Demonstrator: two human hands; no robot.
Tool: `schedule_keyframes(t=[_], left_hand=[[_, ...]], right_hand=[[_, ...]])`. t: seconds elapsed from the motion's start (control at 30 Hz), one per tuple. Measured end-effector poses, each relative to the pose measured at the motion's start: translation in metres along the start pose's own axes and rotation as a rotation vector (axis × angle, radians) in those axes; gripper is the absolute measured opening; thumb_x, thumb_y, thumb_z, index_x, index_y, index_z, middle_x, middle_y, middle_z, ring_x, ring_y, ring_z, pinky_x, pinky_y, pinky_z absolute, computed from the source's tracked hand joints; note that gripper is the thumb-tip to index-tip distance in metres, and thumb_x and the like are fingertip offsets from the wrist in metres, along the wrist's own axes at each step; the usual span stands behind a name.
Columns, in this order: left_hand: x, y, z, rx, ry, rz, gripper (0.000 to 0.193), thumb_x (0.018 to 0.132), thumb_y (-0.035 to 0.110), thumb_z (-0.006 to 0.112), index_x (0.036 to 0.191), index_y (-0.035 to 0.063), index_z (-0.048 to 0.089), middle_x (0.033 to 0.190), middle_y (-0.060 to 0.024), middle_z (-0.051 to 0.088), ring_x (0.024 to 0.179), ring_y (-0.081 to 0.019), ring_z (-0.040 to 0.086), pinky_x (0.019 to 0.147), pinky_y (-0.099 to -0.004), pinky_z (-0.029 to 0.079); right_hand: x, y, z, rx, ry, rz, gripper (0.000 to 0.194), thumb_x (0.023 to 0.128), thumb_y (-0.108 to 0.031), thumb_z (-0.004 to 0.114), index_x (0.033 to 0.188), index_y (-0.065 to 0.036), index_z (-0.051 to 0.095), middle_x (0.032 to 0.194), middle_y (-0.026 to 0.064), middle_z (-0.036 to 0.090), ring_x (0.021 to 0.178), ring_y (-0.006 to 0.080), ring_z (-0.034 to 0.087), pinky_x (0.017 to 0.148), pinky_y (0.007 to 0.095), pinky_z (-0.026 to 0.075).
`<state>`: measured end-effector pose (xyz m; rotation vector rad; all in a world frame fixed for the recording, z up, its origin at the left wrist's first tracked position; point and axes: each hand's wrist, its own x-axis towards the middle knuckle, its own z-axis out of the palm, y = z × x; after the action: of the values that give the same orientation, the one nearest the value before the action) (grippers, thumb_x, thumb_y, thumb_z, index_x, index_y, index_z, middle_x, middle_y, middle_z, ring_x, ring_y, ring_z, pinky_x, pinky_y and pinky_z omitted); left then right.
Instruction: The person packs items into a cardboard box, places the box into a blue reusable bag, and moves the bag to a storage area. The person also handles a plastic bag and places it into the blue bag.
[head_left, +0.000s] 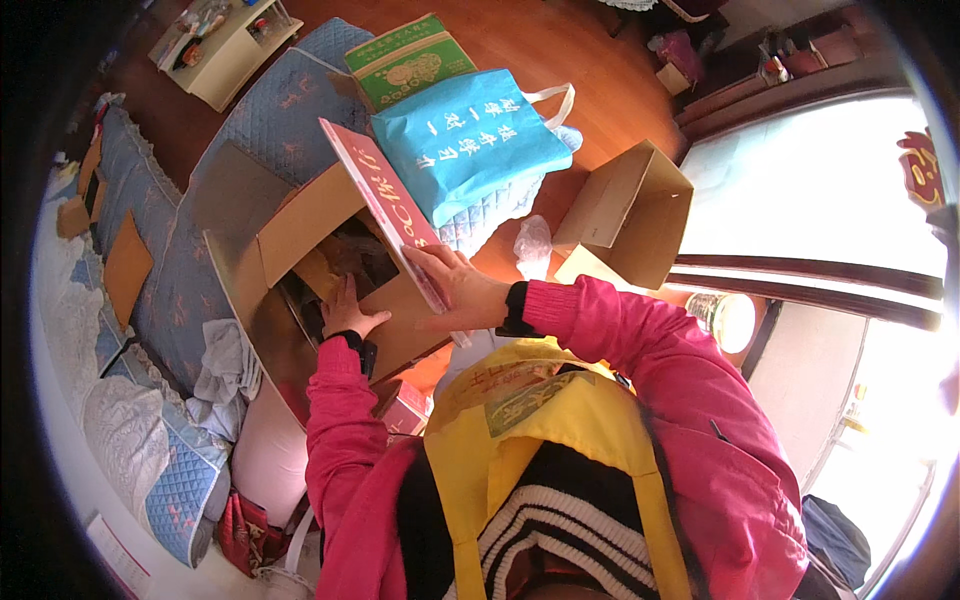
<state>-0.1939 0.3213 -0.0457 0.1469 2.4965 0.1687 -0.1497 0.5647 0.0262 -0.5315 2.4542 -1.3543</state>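
Observation:
An open cardboard box (300, 225) stands before me, with one side panel printed red and bearing writing. My right hand (469, 285) holds the near end of this red panel (386, 191), fingers over its edge and the thumb hidden. At the box's near side, my left hand (351, 311) has its fingers spread, reaching over the opening, with the thumb on a brown flap (401, 326). Inside, a crumpled brown and clear wrapping (352, 259) shows in shadow; what it covers cannot be made out.
Beyond the box, a blue tote bag (469, 142) leans by a green carton (409, 64) on a quilted blue sofa cover (262, 112). An open empty carton (630, 214) and a clear plastic bag (533, 244) lie right. Grey cloth (225, 360) is left; a jar (721, 321) stands by the window.

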Motion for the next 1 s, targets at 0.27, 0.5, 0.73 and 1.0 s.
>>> schedule_keyframes(t=[0.27,0.5,0.73,1.0], left_hand=[[-0.019,0.017,-0.025,0.208,0.638,0.219,0.111,0.046,0.041,0.082,0.136,0.0049,0.027,0.139,-0.0214,0.026,0.129,-0.0418,0.019,0.106,-0.0505,0.017],[0.031,-0.010,0.001,0.150,0.168,0.076,0.115,0.054,0.035,0.079,0.142,0.0121,0.009,0.146,-0.0162,0.014,0.135,-0.0310,0.013,0.108,-0.0486,0.011],[0.016,-0.020,0.023,0.038,0.189,-0.002,0.078,0.068,0.021,0.066,0.135,0.0088,0.029,0.140,-0.0117,0.031,0.130,-0.0269,0.029,0.104,-0.0463,0.025],[-0.121,-0.012,-0.062,-0.187,0.871,-0.054,0.051,0.080,0.020,0.058,0.124,0.0018,0.040,0.119,-0.0206,0.050,0.106,-0.0357,0.050,0.085,-0.0429,0.042]], right_hand=[[0.010,0.002,-0.006,0.059,-0.017,-0.009,0.096,0.068,-0.038,0.069,0.140,-0.006,0.014,0.134,0.0245,0.024,0.121,0.0432,0.030,0.100,0.0447,0.031],[0.012,0.004,-0.003,0.003,-0.134,0.002,0.096,0.068,-0.042,0.069,0.140,-0.007,0.016,0.135,0.0243,0.023,0.123,0.0446,0.026,0.102,0.0473,0.027],[0.031,0.028,0.035,-0.300,-0.390,0.063,0.065,0.070,-0.040,0.068,0.126,-0.014,0.047,0.139,0.0114,0.027,0.121,0.0423,0.027,0.097,0.0523,0.032],[0.055,0.064,0.029,-0.504,-0.449,-0.101,0.060,0.066,-0.034,0.071,0.122,-0.022,0.051,0.133,0.0029,0.037,0.120,0.0362,0.030,0.094,0.0547,0.032]])
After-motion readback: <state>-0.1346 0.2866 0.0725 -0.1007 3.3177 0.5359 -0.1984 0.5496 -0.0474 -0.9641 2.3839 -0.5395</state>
